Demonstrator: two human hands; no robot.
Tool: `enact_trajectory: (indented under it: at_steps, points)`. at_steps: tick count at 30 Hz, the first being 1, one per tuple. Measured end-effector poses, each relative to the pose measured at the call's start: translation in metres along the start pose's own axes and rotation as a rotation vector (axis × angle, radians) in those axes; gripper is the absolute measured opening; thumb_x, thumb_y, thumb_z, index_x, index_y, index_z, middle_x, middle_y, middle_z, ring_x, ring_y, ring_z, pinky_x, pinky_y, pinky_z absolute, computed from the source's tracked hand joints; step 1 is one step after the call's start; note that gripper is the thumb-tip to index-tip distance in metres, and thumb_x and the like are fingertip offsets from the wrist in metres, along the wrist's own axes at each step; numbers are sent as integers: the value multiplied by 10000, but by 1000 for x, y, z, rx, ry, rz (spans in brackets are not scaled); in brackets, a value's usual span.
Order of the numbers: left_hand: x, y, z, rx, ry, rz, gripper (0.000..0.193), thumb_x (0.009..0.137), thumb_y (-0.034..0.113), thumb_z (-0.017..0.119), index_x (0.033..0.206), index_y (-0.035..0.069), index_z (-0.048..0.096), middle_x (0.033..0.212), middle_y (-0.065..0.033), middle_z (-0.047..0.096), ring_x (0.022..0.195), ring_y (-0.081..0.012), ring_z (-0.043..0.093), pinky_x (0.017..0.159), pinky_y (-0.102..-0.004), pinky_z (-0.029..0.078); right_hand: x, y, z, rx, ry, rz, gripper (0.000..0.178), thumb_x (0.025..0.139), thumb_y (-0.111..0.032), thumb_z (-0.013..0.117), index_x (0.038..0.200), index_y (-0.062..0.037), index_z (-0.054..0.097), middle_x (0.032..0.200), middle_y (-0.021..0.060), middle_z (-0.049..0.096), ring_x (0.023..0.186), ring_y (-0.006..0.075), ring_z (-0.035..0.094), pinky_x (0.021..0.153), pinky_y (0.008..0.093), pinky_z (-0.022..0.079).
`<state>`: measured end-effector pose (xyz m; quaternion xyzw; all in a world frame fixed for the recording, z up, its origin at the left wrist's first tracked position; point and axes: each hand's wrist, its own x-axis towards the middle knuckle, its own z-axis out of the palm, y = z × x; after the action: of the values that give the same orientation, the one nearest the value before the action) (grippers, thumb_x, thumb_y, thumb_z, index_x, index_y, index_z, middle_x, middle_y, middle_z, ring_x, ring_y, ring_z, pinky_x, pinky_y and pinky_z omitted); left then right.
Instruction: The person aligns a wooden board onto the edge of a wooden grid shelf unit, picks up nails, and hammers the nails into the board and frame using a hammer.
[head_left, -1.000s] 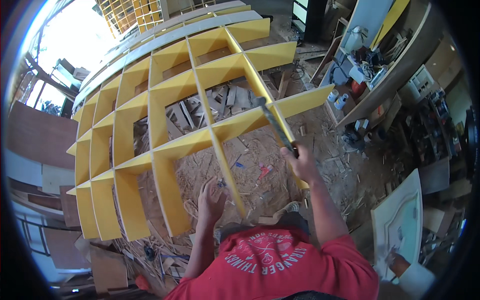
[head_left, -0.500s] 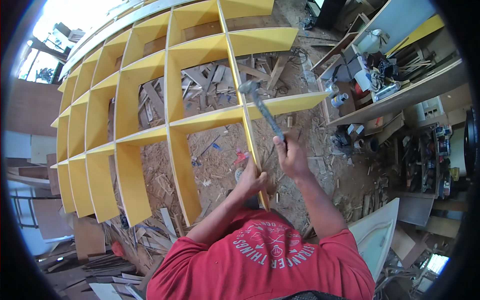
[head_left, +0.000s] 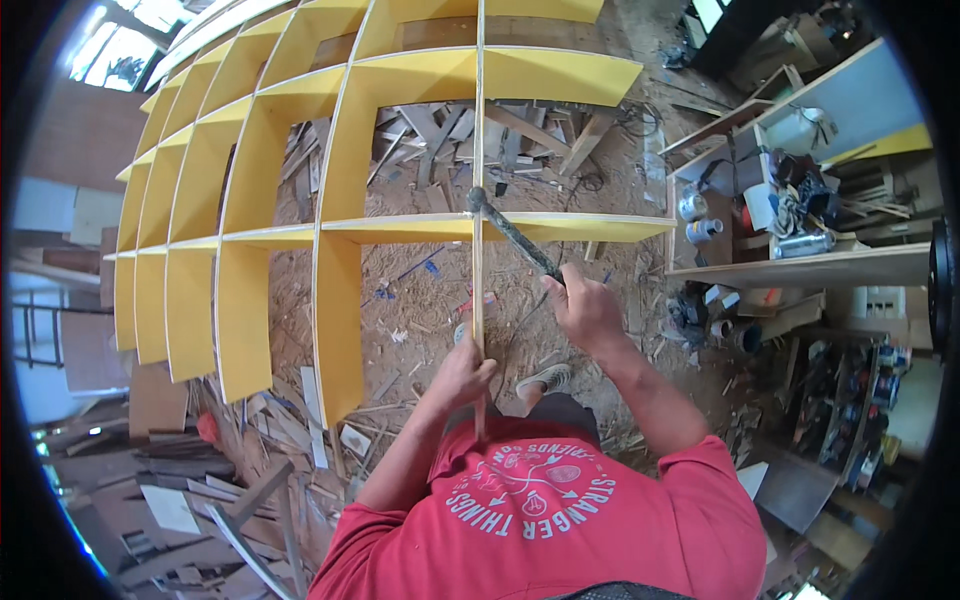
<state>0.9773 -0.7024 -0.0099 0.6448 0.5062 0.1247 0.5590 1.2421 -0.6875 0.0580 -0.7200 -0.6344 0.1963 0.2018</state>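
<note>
A large yellow lattice of interlocking wooden slats (head_left: 342, 300) stretches out in front of me and to the left. My left hand (head_left: 466, 372) is closed around the near end of one slat (head_left: 478, 290), which runs away from my body and is seen edge-on. In my right hand (head_left: 583, 308) is a hammer (head_left: 520, 240), gripped by its handle. The hammer's head lies at the joint where this slat crosses a sideways slat (head_left: 590, 227); whether it touches the wood I cannot tell.
Wood scraps (head_left: 430, 140) and shavings cover the floor beneath the lattice. To the right stands an open wooden box (head_left: 850, 262) with cans, rags and a bottle inside. Offcuts (head_left: 180, 515) lie piled at the lower left. A shoe (head_left: 545, 380) shows below my hands.
The hammer's head has come down onto the slat crossing. In view, the held slat now stands straighter, and the lattice and my left hand have shifted left.
</note>
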Motion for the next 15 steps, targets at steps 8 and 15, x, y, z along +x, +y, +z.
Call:
enact_trajectory:
  at_steps: [8, 15]
  points:
    - [5, 7, 0, 228, 164, -40, 669, 868, 116, 628, 1506, -8, 465, 1273, -362, 668, 1240, -518, 642, 1064, -527, 518, 5, 46, -28, 75, -17, -156, 355, 1094, -397, 607, 1027, -48, 608, 726, 249, 689, 723, 495, 705, 646, 607, 540]
    - [58, 75, 11, 713, 642, 263, 799, 863, 80, 679, 1597, -47, 389, 1623, -334, 435, 1534, -482, 405, 1284, -507, 358, -76, 137, -54, 481, 161, -23, 340, 1098, -387, 605, 1031, -56, 649, 780, 247, 689, 796, 514, 696, 649, 583, 512]
